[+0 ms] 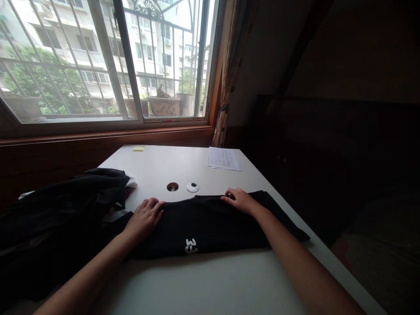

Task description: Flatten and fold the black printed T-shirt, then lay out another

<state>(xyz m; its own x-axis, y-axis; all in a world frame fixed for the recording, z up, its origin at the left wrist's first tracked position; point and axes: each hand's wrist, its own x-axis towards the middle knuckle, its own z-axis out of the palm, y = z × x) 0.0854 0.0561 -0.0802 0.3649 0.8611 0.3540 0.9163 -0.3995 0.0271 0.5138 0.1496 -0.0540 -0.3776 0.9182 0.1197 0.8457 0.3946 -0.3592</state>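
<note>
A black garment (210,225), folded into a long strip, lies across the white table. White lettering (190,246) shows near its front edge. At the left part of the garment's far edge, my left hand (146,215) rests with its fingers bent over the cloth, closed on it. My right hand (241,200) pinches the same far edge farther right, thumb and fingers together. The right end of the garment reaches past my right forearm. Its exact kind cannot be made out from this fold.
A heap of dark clothes (65,218) covers the table's left side. Behind the garment are a cable hole (172,187) and a round white cover (192,187). Printed sheets (224,158) and yellow sticky notes (138,148) lie toward the far edge of the table (177,162), below a barred window.
</note>
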